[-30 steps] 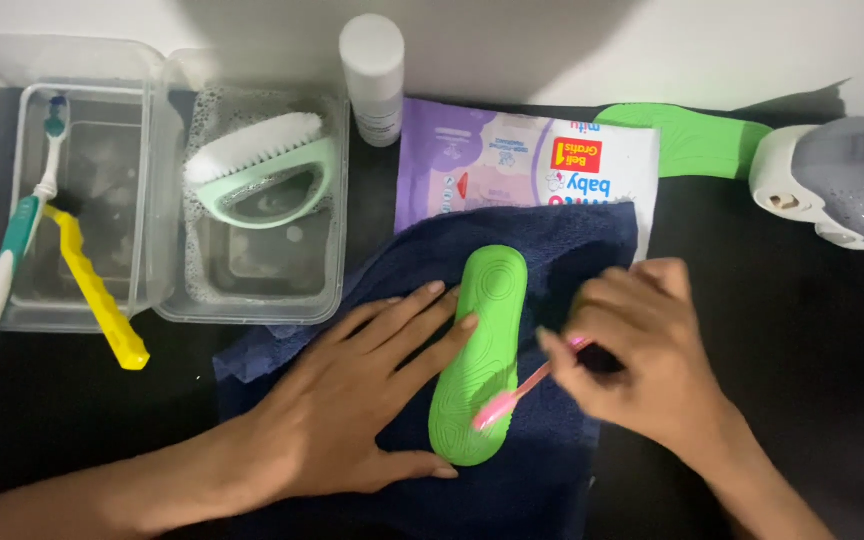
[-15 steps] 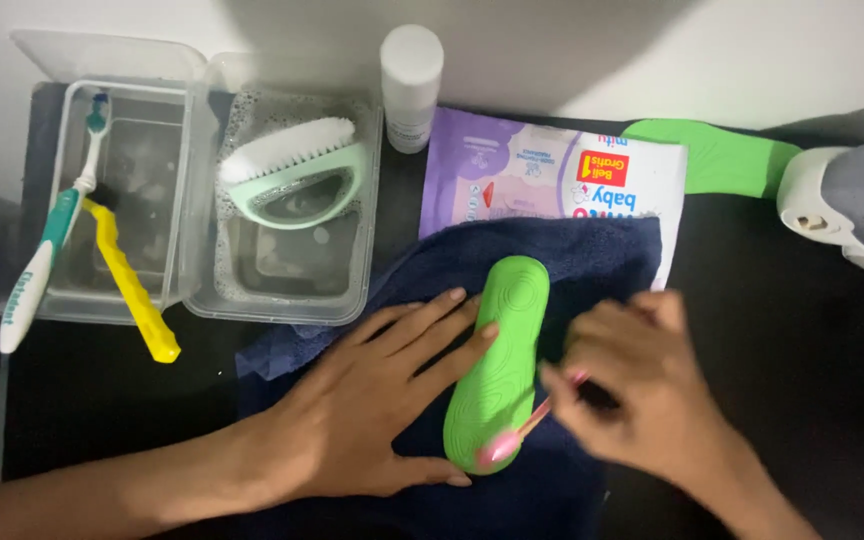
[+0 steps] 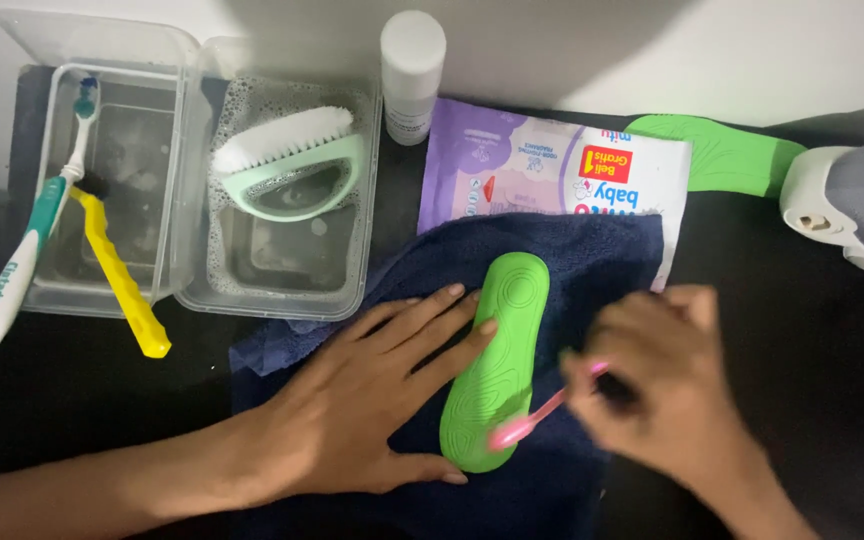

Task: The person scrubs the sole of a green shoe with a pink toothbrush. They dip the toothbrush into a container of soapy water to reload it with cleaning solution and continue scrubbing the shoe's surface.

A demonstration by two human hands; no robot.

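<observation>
A bright green shoe insole (image 3: 500,360) lies lengthwise on a dark blue towel (image 3: 592,260). My left hand (image 3: 372,400) rests flat on the towel, its fingers pressed against the insole's left edge. My right hand (image 3: 672,390), blurred by motion, grips a pink toothbrush (image 3: 532,418) whose head touches the insole's near end.
Two clear tubs sit at the back left: one (image 3: 12,290) holds a teal-and-white toothbrush (image 3: 37,225) and a yellow brush (image 3: 117,280), the other (image 3: 352,290) soapy water and a mint scrub brush (image 3: 292,165). Behind are a white bottle (image 3: 412,70), a wipes pack (image 3: 542,175), a second green insole (image 3: 727,150) and a grey-white shoe (image 3: 857,205).
My right hand has slid the pink toothbrush toward the insole's near end. The left hand still steadies the insole. The camera view has shifted slightly.
</observation>
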